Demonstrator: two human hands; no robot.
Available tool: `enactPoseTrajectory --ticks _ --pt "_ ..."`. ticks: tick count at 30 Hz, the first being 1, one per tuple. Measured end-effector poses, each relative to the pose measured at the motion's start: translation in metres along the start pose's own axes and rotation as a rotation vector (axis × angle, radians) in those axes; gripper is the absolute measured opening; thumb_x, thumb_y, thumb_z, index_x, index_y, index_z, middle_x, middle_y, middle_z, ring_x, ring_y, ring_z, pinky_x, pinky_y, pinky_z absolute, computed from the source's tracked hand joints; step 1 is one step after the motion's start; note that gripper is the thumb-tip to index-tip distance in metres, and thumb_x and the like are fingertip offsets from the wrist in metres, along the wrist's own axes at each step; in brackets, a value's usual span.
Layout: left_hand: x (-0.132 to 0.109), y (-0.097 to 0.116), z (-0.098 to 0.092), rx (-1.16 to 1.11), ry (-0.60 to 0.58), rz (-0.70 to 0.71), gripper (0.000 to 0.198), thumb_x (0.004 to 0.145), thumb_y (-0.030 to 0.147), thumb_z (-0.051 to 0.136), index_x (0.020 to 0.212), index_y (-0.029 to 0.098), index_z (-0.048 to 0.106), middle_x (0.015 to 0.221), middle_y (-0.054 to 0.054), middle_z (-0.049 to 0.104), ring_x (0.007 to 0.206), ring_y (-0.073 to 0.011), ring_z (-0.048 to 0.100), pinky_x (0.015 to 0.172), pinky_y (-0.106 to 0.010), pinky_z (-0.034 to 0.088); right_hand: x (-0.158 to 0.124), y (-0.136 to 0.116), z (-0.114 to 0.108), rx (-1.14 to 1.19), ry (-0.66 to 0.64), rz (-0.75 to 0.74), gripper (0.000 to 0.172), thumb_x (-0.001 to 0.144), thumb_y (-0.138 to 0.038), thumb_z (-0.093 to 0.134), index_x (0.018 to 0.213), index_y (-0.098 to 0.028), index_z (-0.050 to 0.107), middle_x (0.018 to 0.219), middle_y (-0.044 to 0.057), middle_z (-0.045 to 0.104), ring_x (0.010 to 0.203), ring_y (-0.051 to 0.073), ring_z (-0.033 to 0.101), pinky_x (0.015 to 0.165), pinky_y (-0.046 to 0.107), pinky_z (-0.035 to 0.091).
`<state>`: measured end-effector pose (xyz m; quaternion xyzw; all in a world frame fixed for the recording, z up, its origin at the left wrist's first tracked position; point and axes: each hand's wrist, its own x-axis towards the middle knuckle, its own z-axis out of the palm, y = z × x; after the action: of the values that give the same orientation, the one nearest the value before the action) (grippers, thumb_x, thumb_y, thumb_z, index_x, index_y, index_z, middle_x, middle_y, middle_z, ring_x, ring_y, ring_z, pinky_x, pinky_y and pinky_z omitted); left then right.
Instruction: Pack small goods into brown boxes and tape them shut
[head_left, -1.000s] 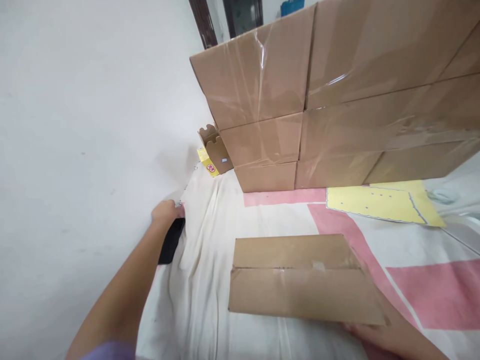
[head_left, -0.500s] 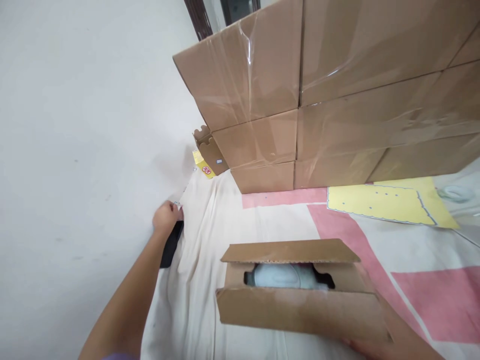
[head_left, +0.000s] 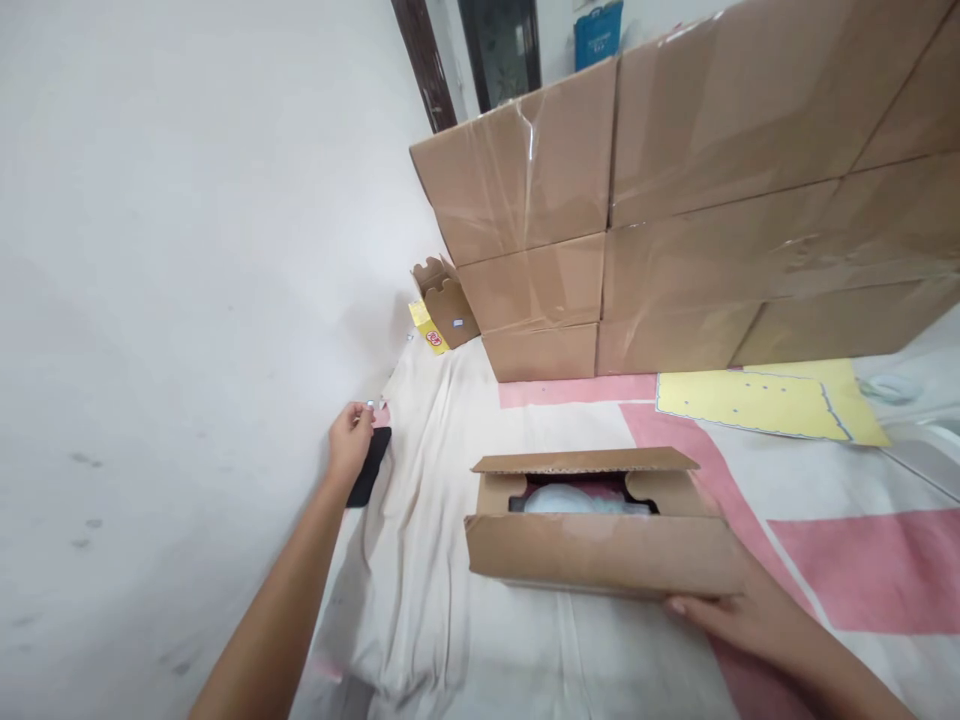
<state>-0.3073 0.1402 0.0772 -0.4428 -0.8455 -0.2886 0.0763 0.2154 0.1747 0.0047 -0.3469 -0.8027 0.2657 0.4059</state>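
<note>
My right hand grips the lower right end of a long cardboard box, its thumb along the underside. The box's top flaps stand apart, and a pale rounded item shows inside, partly hidden by the front flap. Over by the wall, my left hand is closed, fingertips pinched at a small whitish-blue piece too small to name. Just beside and below that hand lies a flat black object on the cream cloth.
A large taped cardboard panel stands across the back. At its left edge are a small open carton and a yellow box. Yellow paper lies on the pink and white sheet. The white wall borders the left.
The view has shifted, so the panel and left hand appear further right. The held box sits slightly higher in view and more of my right hand shows. My left hand remains pinched near the wall.
</note>
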Motion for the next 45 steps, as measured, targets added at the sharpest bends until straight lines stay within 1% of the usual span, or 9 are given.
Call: enactPoseTrajectory --ticks 3,6,10,15,23,28,34,40,45 --pt "-0.046 0.037 -0.036 0.020 0.094 0.203 0.022 0.098 0.036 0.050 0.094 0.019 0.063 0.081 -0.001 0.064 0.069 -0.0126 0.056 0.064 -0.027 0.042 0.002 -0.017 -0.009 0.029 0.149 -0.117 0.094 0.080 -0.053 0.073 0.159 -0.022 0.030 0.151 0.019 0.045 0.133 0.040 0.052 0.100 0.052 0.053" --pt "-0.104 0.082 -0.075 0.033 0.117 0.420 0.012 0.093 0.030 0.057 0.086 0.022 0.062 0.073 0.001 0.063 0.061 -0.0113 0.050 0.060 -0.028 0.035 0.002 -0.065 -0.022 0.002 0.402 -0.292 0.052 0.082 -0.026 0.071 0.132 -0.025 0.057 0.117 0.011 0.063 0.107 0.030 0.063 0.089 0.046 0.055" --pt "-0.174 0.141 -0.115 0.095 0.139 1.019 0.014 0.088 0.006 0.060 0.090 0.020 0.058 0.073 0.001 0.065 0.064 -0.0126 0.051 0.062 -0.028 0.037 0.009 -0.155 -0.024 -0.034 0.168 -0.375 0.027 0.087 -0.014 0.066 0.113 -0.021 0.063 0.087 0.004 0.070 0.078 0.020 0.068 0.069 0.031 0.055" --pt "-0.220 0.178 -0.132 0.045 0.061 1.206 0.014 0.086 0.005 0.061 0.097 0.014 0.060 0.071 -0.002 0.061 0.065 -0.0162 0.049 0.061 -0.032 0.035 0.013 -0.201 0.000 0.085 -0.146 -0.122 0.020 0.094 -0.027 0.061 0.111 -0.020 0.066 0.088 0.005 0.073 0.077 0.018 0.069 0.069 0.029 0.053" --pt "-0.235 0.193 -0.124 -0.152 -0.118 1.088 0.014 0.090 0.006 0.058 0.094 0.019 0.057 0.072 0.000 0.059 0.065 -0.0141 0.050 0.059 -0.030 0.038 -0.008 -0.192 -0.009 0.266 -0.265 -0.045 0.019 0.099 -0.017 0.048 0.086 -0.018 0.061 0.077 0.000 0.059 0.069 0.012 0.057 0.065 0.025 0.040" --pt "-0.233 0.204 -0.104 -0.283 -0.169 1.030 0.014 0.092 0.012 0.058 0.105 0.017 0.058 0.080 -0.002 0.063 0.069 -0.0130 0.056 0.062 -0.027 0.044 -0.016 -0.172 -0.014 0.481 -0.151 0.185 0.035 0.101 -0.026 0.050 0.069 -0.020 0.038 0.063 -0.005 0.041 0.058 0.009 0.042 0.056 0.024 0.030" --pt "-0.229 0.227 -0.075 -0.260 -0.139 1.044 0.020 0.087 0.009 0.066 0.105 0.017 0.060 0.076 -0.001 0.062 0.068 -0.0139 0.053 0.063 -0.029 0.042 -0.027 -0.133 -0.019 0.722 0.037 0.447 0.044 0.100 -0.039 0.053 0.066 -0.021 0.033 0.062 -0.006 0.031 0.058 0.010 0.031 0.054 0.026 0.025" --pt "-0.207 0.250 -0.046 -0.060 0.099 1.118 0.036 0.080 0.014 0.075 0.114 0.015 0.062 0.106 -0.015 0.070 0.100 -0.0299 0.063 0.089 -0.045 0.044 -0.026 -0.087 -0.032 0.839 0.093 0.598 0.046 0.099 -0.047 0.054 0.063 -0.020 0.040 0.060 -0.005 0.032 0.056 0.010 0.029 0.053 0.027 0.022" --pt "-0.196 0.253 -0.024 -0.004 -0.013 1.074 0.058 0.085 0.024 0.070 0.139 0.011 0.052 0.134 -0.024 0.060 0.125 -0.0369 0.057 0.102 -0.050 0.041 -0.010 -0.050 -0.038 0.947 0.082 0.634 0.048 0.096 -0.048 0.058 0.061 -0.021 0.038 0.058 -0.007 0.030 0.053 0.008 0.025 0.051 0.026 0.018"
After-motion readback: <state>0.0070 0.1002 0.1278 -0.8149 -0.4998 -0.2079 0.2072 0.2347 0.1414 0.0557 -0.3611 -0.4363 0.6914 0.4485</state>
